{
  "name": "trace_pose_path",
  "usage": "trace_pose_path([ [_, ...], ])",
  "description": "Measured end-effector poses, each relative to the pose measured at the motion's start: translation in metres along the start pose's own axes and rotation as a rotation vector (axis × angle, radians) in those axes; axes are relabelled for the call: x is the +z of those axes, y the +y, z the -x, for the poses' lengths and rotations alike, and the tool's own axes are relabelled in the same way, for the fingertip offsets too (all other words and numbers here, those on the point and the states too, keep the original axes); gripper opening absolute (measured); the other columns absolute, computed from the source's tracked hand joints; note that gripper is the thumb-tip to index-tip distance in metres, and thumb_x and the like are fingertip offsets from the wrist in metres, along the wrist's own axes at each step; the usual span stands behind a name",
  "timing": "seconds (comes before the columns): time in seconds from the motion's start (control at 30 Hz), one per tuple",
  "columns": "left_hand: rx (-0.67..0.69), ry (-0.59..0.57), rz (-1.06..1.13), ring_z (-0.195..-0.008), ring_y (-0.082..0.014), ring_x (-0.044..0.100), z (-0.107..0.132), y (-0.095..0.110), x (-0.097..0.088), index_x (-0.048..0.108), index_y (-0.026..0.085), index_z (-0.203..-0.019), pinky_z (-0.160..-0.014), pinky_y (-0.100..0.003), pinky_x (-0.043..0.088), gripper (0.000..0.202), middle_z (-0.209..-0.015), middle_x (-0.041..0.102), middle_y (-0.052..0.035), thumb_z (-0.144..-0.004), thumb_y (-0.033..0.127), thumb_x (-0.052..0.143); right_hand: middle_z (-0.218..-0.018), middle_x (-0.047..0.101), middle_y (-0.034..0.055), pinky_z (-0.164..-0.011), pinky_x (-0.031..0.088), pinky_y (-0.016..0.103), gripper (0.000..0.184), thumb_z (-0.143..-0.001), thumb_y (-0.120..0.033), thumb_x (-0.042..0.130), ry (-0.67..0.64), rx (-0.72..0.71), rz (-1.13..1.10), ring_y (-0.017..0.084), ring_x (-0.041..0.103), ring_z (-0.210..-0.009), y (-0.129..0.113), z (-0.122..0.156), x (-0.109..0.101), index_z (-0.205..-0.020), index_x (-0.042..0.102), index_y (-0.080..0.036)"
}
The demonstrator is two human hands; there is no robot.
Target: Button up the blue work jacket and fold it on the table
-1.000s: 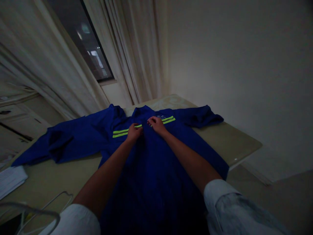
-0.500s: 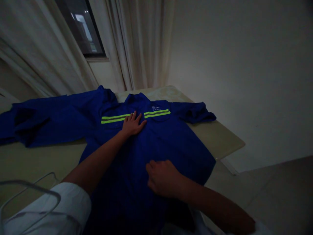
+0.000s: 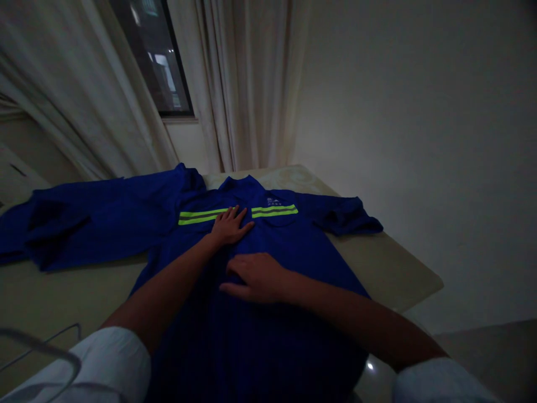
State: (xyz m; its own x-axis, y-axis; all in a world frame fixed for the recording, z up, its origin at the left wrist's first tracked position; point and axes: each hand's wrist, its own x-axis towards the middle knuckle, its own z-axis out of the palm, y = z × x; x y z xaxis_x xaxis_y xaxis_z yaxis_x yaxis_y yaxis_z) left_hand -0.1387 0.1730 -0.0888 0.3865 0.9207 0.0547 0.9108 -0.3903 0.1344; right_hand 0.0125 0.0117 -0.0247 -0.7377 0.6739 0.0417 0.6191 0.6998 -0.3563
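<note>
A blue work jacket (image 3: 285, 246) with yellow-green reflective stripes across the chest lies front up on the table, its collar away from me. My left hand (image 3: 230, 226) rests flat on the chest near the front opening, fingers spread, partly covering the left-hand stripe. Lower down, my right hand (image 3: 254, 278) is over the jacket front, with the thumb apart from the curled fingers and nothing seen in it. Whether the right hand touches the cloth I cannot tell. The jacket's lower part is dark, and my forearms hide some of it.
More blue cloth (image 3: 96, 218) extends left from the jacket's shoulder. The pale table (image 3: 403, 268) has a corner at the right, near the wall (image 3: 411, 112). Curtains (image 3: 251, 84) hang behind, beside a dark window (image 3: 163, 67). A pale cable (image 3: 46, 344) loops at lower left.
My right hand has moved left and farther up the jacket front, and its thumb has parted from the fingers. My left hand stays on the chest. The view has tilted up slightly.
</note>
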Motion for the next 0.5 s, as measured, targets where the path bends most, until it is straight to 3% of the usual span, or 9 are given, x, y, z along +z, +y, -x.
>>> trace_pose_path([
  [0.13,0.013,0.05,-0.053,-0.133,-0.0389,0.057,-0.014,-0.007,-0.014,0.058,0.023,-0.149,-0.11,-0.055,0.044,0.068,-0.148,0.06,-0.0172,-0.104,0.065,0.029,-0.122,0.068,0.0145,-0.091,0.048,0.041,0.047,-0.1,-0.055,0.064,0.155,-0.07,0.188,0.028,0.062,-0.109,0.04,-0.039,0.018,-0.123,0.064,-0.014],
  [0.23,0.037,0.046,0.006,-0.118,-0.0316,0.067,-0.04,-0.022,-0.026,0.073,0.02,-0.127,-0.106,-0.046,0.049,0.054,-0.127,0.07,-0.0157,-0.106,0.051,0.034,-0.122,0.066,0.012,-0.092,0.047,0.042,0.044,-0.101,-0.054,0.061,0.209,-0.069,0.197,0.027,0.059,-0.108,0.051,-0.045,0.037,-0.125,0.064,-0.017],
  [0.33,0.0,0.179,0.07,-0.136,-0.0315,0.057,-0.076,-0.039,-0.032,0.061,0.012,-0.142,-0.118,-0.043,0.042,0.052,-0.145,0.062,-0.0195,-0.099,0.039,0.051,-0.123,0.065,0.0107,-0.092,0.047,0.042,0.044,-0.101,-0.055,0.06,0.225,-0.09,0.181,0.027,0.058,-0.108,0.054,-0.043,0.045,-0.125,0.064,-0.018],
  [0.43,-0.23,0.303,0.139,-0.152,-0.0379,0.039,-0.113,-0.053,-0.035,0.034,0.002,-0.159,-0.123,-0.048,0.036,0.083,-0.162,0.041,-0.0282,-0.094,0.044,0.063,-0.123,0.065,0.0107,-0.091,0.048,0.043,0.047,-0.101,-0.057,0.058,0.229,-0.105,0.17,0.027,0.058,-0.108,0.056,-0.042,0.046,-0.126,0.063,-0.018],
  [0.5,-0.397,0.269,0.199,-0.148,-0.0434,0.044,-0.134,-0.06,-0.035,0.024,0.001,-0.162,-0.117,-0.052,0.041,0.101,-0.159,0.043,-0.0331,-0.09,0.055,0.069,-0.123,0.066,0.0112,-0.092,0.048,0.043,0.047,-0.102,-0.057,0.056,0.228,-0.11,0.167,0.027,0.058,-0.108,0.058,-0.043,0.046,-0.125,0.063,-0.018],
])
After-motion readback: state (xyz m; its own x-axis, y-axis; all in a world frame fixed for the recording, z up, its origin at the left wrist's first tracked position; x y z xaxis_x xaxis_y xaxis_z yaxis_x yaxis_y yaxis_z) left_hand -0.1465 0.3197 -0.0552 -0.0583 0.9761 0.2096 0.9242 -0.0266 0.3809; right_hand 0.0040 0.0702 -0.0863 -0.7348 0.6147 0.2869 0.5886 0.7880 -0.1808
